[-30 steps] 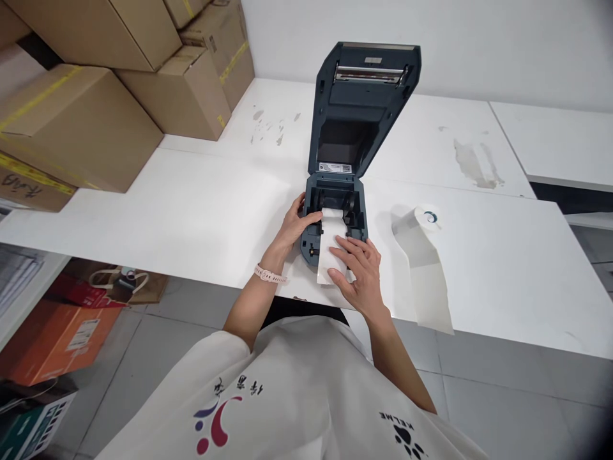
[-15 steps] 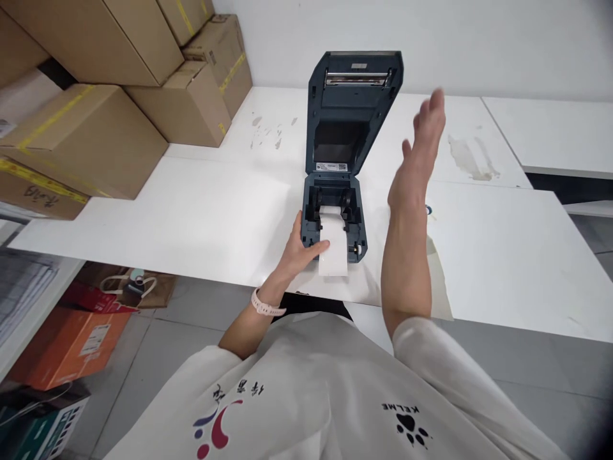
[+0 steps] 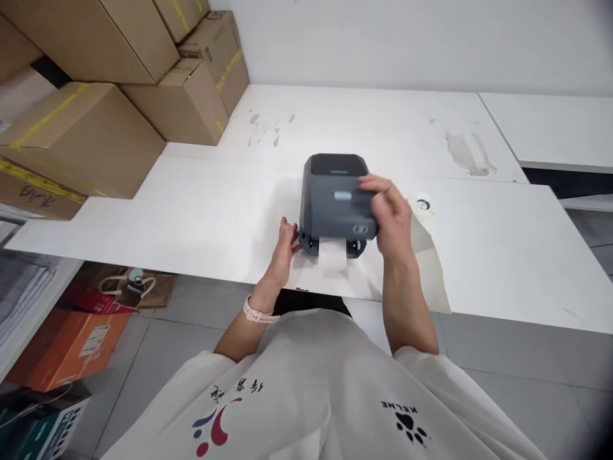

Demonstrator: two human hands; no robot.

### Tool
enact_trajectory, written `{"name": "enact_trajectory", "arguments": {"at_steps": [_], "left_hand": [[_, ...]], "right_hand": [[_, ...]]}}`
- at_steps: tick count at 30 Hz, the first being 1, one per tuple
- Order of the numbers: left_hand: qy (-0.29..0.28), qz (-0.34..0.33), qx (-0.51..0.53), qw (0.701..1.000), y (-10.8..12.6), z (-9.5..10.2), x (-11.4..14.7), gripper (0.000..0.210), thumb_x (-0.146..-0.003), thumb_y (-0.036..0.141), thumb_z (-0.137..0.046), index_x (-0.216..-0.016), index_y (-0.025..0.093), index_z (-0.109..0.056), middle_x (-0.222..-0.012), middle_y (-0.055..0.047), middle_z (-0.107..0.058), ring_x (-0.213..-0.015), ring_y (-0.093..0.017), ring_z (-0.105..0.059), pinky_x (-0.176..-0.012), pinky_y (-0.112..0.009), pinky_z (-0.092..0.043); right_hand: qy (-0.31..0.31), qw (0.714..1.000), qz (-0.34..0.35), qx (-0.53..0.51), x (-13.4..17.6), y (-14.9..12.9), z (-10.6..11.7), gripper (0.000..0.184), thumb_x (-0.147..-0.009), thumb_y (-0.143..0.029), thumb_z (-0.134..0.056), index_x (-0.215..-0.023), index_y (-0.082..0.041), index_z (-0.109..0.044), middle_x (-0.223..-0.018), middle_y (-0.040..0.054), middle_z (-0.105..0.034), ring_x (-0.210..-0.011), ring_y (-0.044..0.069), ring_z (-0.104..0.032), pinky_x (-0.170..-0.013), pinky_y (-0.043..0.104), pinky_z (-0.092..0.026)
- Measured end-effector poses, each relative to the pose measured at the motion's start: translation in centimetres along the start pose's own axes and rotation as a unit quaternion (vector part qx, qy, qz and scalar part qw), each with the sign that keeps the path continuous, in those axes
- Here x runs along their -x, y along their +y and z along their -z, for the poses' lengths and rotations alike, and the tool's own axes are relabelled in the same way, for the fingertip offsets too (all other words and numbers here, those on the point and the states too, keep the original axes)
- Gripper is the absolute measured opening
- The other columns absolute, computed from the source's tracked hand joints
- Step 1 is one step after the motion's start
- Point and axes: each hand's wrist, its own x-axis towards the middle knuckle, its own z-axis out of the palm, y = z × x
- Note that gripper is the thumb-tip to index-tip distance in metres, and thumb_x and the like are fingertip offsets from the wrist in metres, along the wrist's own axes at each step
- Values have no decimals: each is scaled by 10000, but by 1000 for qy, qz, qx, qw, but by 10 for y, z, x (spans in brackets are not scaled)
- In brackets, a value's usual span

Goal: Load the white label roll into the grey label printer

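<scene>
A dark grey label printer (image 3: 330, 204) sits near the front edge of the white table. Its lid is lowered almost onto the base, and a gap shows at the front. From that gap a strip of white label paper (image 3: 332, 254) hangs out. My right hand (image 3: 393, 217), a little blurred, grips the lid's right edge with the fingertips on top. Beside the printer's lower left side is my left hand (image 3: 282, 252), open, fingers stretched out; whether they touch the base I cannot tell. The roll inside is hidden under the lid.
Cardboard boxes (image 3: 90, 137) are stacked at the table's left end. A small white roll (image 3: 422, 205) with a dark core lies right of my right hand, near a sheet of pale backing paper (image 3: 433, 275). An orange box (image 3: 67, 345) is on the lower left.
The lid has swung down from upright over the printer's base. My right hand has come from the raised position onto it. My left hand has let go of the paper strip and shifted left.
</scene>
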Motion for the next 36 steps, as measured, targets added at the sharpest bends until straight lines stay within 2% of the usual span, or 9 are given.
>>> {"name": "enact_trajectory", "arguments": {"at_steps": [4,8,15,19,21,23,27,31,36], "left_hand": [[-1,0,-30,1000,1,-7,-8,953,-906,717,-464,-1629,331,22,-1728,-49,-166,-1599,-284,-158,-1274,-483,-245],[2,-8,-61,998,-2,-14,-18,1029,-830,615,-675,-1622,339,-79,-1721,-53,-190,-1585,-314,-205,-1248,-459,-325],[-17,-101,-64,993,-5,-14,-23,839,-822,570,-695,-1524,272,-344,-1561,-115,-474,-1427,-306,-470,-1140,-443,-437],[127,-148,-102,975,-25,-16,7,624,-829,578,-691,-1345,272,-517,-1422,-92,-570,-1246,-222,-571,-1011,-350,-487],[215,-166,-93,958,-41,-18,25,406,-857,590,-645,-1054,235,-629,-1057,-49,-678,-938,-160,-617,-843,-306,-506],[138,-118,-73,981,-53,-19,36,448,-880,626,-579,-750,199,-621,-722,-12,-605,-670,-122,-542,-652,-280,-459],[-45,40,-6,998,-53,-27,33,500,-842,626,-615,-627,175,-594,-625,-19,-607,-509,-88,-461,-500,-269,-320],[-34,57,18,998,-45,-32,28,312,-690,373,-788,-587,182,-564,-502,56,-476,-469,-54,-360,-489,-242,-271],[-20,31,-23,999,-56,-25,39,96,-724,265,-695,-672,199,-650,-518,62,-483,-486,-67,-398,-488,-231,-297]], "right_hand": [[-23,994,-108,8,49,24,-3,733,-850,-551,-712,-1498,-419,-395,-1645,-8,-347,-1538,258,-306,-1255,519,-300],[-36,964,-247,-96,62,42,-7,939,-842,-586,-692,-1601,-402,-171,-1694,10,-251,-1528,267,-343,-1224,526,-384],[-39,963,-246,-98,60,45,-7,1006,-807,-597,-706,-1616,-386,-147,-1684,4,-277,-1525,274,-346,-1227,514,-384],[-26,958,-262,-114,59,45,-9,972,-802,-574,-711,-1602,-377,-196,-1679,10,-291,-1517,273,-362,-1228,529,-373],[-13,957,-260,-124,59,46,-11,974,-791,-565,-720,-1597,-354,-215,-1672,25,-308,-1508,273,-375,-1227,523,-375],[-7,959,-255,-122,60,46,-12,973,-789,-563,-718,-1596,-344,-221,-1661,38,-333,-1497,279,-392,-1219,529,-381],[-15,963,-246,-107,60,43,-13,900,-819,-558,-682,-1585,-362,-251,-1636,31,-377,-1472,287,-422,-1202,552,-393],[1,965,-248,-90,55,37,-14,902,-805,-526,-688,-1581,-351,-264,-1648,41,-351,-1495,293,-385,-1209,546,-378],[-4,983,-184,6,38,29,-16,937,-826,-533,-703,-1604,-373,-207,-1678,38,-278,-1540,280,-300,-1226,507,-353]]}}
